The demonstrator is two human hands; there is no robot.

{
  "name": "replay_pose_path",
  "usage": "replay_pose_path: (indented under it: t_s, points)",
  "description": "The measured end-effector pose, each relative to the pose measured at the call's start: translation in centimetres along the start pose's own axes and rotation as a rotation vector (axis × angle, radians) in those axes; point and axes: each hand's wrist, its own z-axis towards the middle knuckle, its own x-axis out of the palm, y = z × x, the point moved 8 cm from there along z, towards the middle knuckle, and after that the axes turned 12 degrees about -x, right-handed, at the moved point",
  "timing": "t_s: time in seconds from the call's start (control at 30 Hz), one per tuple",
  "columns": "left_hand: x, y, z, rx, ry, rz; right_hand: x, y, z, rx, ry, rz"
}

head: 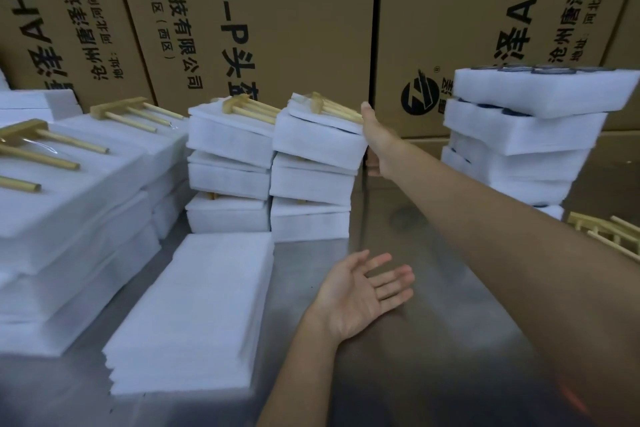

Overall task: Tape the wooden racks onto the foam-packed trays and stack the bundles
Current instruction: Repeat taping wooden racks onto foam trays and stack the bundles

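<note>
We counted two bare hands, the left hand (pixel 363 295) and the right hand (pixel 375 139). Two neighbouring stacks of white foam-wrapped bundles held three apiece, one stack (pixel 230 170) beside the other (pixel 313 177). We saw one flat pile of white foam sheets (pixel 194 319), and at least four white foam trays in the tilted right-hand stack (pixel 519 139). Five light wooden racks with dowel pegs (pixel 327 106) lay on top of bundles.

The shiny metal bench (pixel 433 340) carries a flat pile of white foam sheets (pixel 194 315), with stacks of foam-packed bundles (pixel 270 180) behind that pile and to its left, a tilting foam tray stack (pixel 519 142) and loose wooden racks (pixel 609 236) far to its right.
</note>
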Motion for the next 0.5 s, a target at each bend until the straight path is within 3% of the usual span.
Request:
replay_pose_path:
  t_s: [0.1,0.2,0.33,0.37,0.43,0.5]
  points:
    - [0.0,-0.1,-0.1,0.008,-0.004,0.013,-2.1,0.9,-0.1,-0.113,-0.01,-0.13]
    - [0.0,-0.1,0.0,0.017,-0.004,0.024,-5.8,4.2,-1.0,-0.449,-0.095,-0.441]
    - [0.0,0.0,0.2,0.024,-0.005,0.023,-11.9,9.0,-3.8,-0.907,-0.411,-1.14]
    - [0.0,0.0,0.2,0.025,-0.006,0.021,-13.8,9.5,-3.8,-0.918,-0.481,-1.265]
    - [0.0,-0.1,0.3,0.032,-0.01,0.026,-18.8,9.5,-2.5,-0.761,-0.518,-1.365]
    - [0.1,-0.1,0.2,0.034,-0.017,0.036,-23.5,7.9,-1.0,-0.525,-0.411,-1.359]
